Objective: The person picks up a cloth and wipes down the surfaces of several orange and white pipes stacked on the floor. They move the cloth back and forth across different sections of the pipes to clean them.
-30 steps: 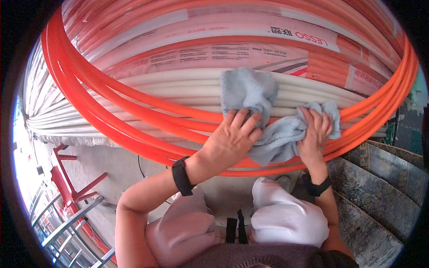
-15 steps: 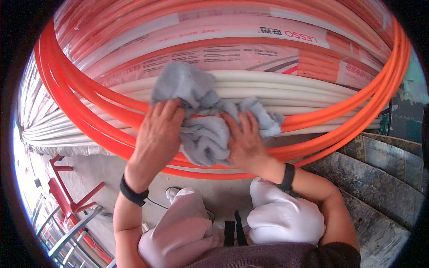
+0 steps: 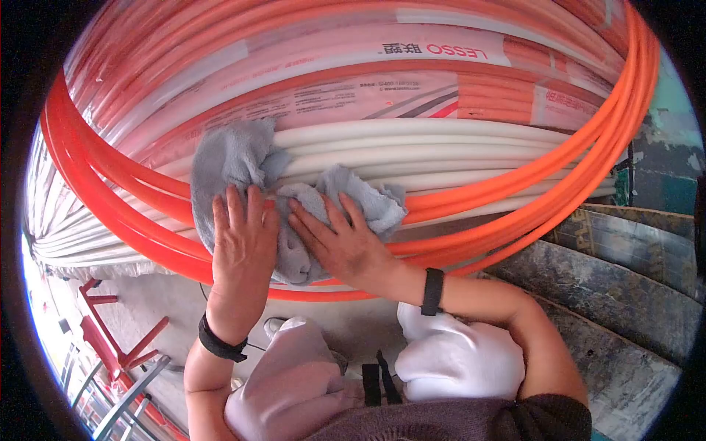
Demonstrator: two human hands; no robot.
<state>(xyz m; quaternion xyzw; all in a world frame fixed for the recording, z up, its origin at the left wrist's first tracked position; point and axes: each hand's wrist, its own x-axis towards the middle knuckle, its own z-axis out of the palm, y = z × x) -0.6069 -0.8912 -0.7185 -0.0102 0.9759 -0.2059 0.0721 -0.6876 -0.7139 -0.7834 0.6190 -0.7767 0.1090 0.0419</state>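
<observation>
Wrapped pipe stack [image 3: 294, 62] is filling the far side, its printed film showing through in pink and red. White pipes [image 3: 441, 143] are running side to side below it in the view. Orange pipe coil [image 3: 507, 187] is curving across in front, its near strands sagging toward the person's knees [image 3: 460, 360].

Grey cloth [image 3: 224, 151] is lying over the coil's near strands, left of centre, with its upper part reaching over the white pipes. Cannot tell whether it is one piece or two. Its spread is running mostly side to side, sloping from far left to nearer right, so the long axis is roughly following the strands rather than crossing them.

Key relation: cloth is sitting directly under both hands and reaching past the fingertips, away from the body. Left hand [image 3: 243, 246] is resting on the left part, fingers pointing forward, and is the nearer one to the large far-left flap. Right hand [image 3: 349, 246] is coming in at a slant, fingers aiming forward and left, and is the nearer one to the crumpled right end. A lower fold is bulging between the palms.

Both hands are lying open, fingers extended on the fabric. Cannot tell how firmly they are pressing.

Smallest: black wristbands [image 3: 433, 291] are circling both wrists, clear of the cloth.
</observation>
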